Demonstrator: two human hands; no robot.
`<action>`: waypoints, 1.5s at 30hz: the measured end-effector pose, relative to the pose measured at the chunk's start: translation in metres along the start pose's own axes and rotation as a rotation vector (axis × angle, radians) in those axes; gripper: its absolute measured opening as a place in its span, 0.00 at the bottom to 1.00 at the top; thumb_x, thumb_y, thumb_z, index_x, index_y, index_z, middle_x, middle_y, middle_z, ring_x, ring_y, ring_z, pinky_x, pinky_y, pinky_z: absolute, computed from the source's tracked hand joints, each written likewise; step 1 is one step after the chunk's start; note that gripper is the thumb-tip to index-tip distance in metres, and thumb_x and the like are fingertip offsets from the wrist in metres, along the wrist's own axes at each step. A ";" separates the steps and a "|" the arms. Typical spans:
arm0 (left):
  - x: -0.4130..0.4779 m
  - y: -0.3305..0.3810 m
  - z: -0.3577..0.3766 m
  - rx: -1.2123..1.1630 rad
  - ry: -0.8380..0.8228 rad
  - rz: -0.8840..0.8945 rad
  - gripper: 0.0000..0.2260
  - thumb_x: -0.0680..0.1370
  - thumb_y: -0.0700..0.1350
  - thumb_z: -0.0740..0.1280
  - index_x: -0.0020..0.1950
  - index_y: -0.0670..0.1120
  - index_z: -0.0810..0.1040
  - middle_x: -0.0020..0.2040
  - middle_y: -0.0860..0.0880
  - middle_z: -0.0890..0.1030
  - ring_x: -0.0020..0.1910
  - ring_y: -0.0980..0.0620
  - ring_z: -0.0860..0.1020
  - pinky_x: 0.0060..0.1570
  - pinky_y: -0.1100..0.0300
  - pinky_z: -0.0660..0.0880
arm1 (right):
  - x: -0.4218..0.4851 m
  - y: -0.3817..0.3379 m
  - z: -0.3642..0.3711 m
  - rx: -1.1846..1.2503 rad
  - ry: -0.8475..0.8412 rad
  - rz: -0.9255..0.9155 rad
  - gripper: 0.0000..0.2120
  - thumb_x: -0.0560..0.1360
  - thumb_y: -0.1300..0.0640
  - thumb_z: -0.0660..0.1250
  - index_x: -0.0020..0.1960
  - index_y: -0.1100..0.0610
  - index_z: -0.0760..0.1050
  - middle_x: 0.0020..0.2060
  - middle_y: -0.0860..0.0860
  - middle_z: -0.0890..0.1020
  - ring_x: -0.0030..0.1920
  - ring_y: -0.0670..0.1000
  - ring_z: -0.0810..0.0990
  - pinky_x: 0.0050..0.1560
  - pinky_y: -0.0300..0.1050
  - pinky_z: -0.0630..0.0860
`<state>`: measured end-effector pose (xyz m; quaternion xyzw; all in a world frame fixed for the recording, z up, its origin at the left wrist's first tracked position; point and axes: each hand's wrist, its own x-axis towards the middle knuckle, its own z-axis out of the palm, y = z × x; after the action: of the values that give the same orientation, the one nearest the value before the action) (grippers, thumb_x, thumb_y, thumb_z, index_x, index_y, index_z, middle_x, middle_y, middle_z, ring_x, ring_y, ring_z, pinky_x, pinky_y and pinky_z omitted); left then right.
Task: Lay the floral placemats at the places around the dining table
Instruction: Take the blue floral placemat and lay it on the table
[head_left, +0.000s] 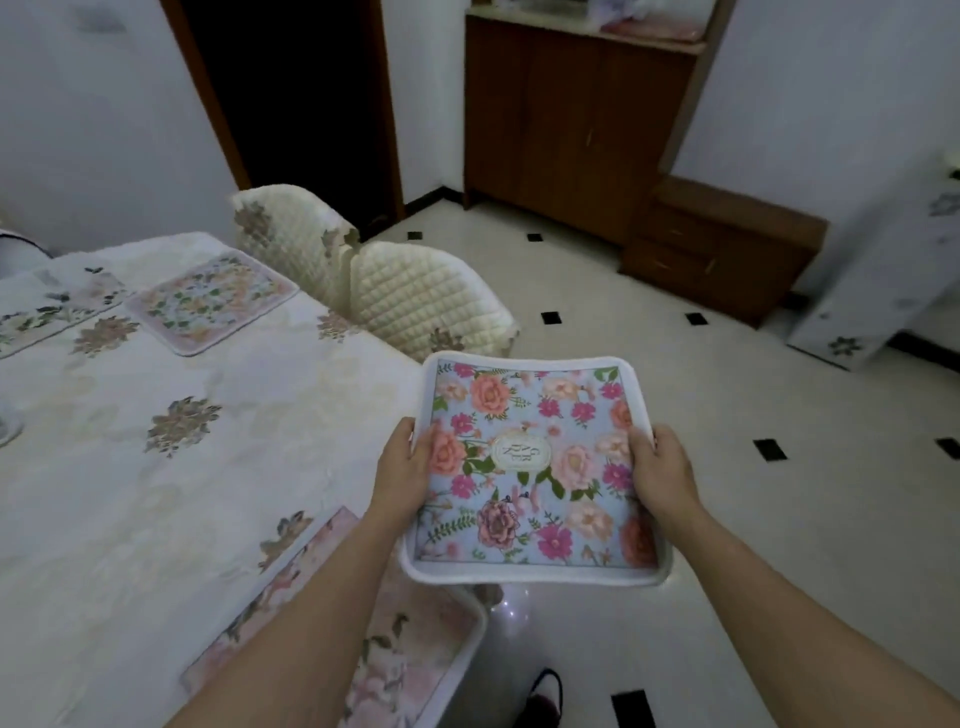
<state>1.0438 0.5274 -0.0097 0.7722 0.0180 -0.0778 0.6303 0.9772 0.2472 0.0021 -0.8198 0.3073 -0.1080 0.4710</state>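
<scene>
I hold a square floral placemat (535, 467), blue with pink and orange flowers and a white border, in the air off the table's right side. My left hand (405, 470) grips its left edge and my right hand (662, 470) grips its right edge. The dining table (104, 493) with a cream flowered cloth fills the left. One floral placemat (213, 301) lies flat at the far right place. Another placemat (405, 639) lies at the near right edge under my left forearm. A third placemat (41, 306) lies at the far left, partly cut off.
Two quilted cream chairs (415, 296) stand pushed in at the table's right side. A brown wooden cabinet (576, 124) with a low drawer unit (722, 249) is against the back wall. Tiled floor (779, 519) lies open to the right. A dark doorway (296, 93) is behind.
</scene>
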 end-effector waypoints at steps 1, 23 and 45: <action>0.004 0.003 0.014 0.005 -0.034 0.008 0.12 0.82 0.54 0.60 0.54 0.46 0.74 0.49 0.49 0.84 0.43 0.54 0.85 0.40 0.57 0.82 | 0.003 0.007 -0.013 0.008 0.036 0.017 0.11 0.82 0.49 0.57 0.51 0.56 0.72 0.44 0.53 0.79 0.47 0.57 0.80 0.49 0.54 0.78; 0.163 0.073 0.315 0.215 -0.191 0.030 0.14 0.82 0.57 0.60 0.57 0.47 0.74 0.48 0.48 0.85 0.43 0.52 0.85 0.39 0.59 0.82 | 0.245 0.114 -0.159 0.160 0.155 0.291 0.13 0.83 0.49 0.57 0.53 0.57 0.73 0.42 0.51 0.80 0.39 0.49 0.80 0.34 0.40 0.72; 0.381 0.107 0.361 0.096 0.031 -0.054 0.09 0.82 0.57 0.60 0.51 0.52 0.73 0.47 0.45 0.86 0.43 0.47 0.86 0.45 0.43 0.83 | 0.526 0.031 -0.094 0.060 -0.069 0.106 0.11 0.82 0.48 0.57 0.54 0.55 0.71 0.44 0.54 0.81 0.44 0.55 0.82 0.49 0.54 0.80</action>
<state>1.3982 0.1259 -0.0298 0.8021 0.0446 -0.0836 0.5897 1.3356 -0.1495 -0.0330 -0.7911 0.3306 -0.0639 0.5106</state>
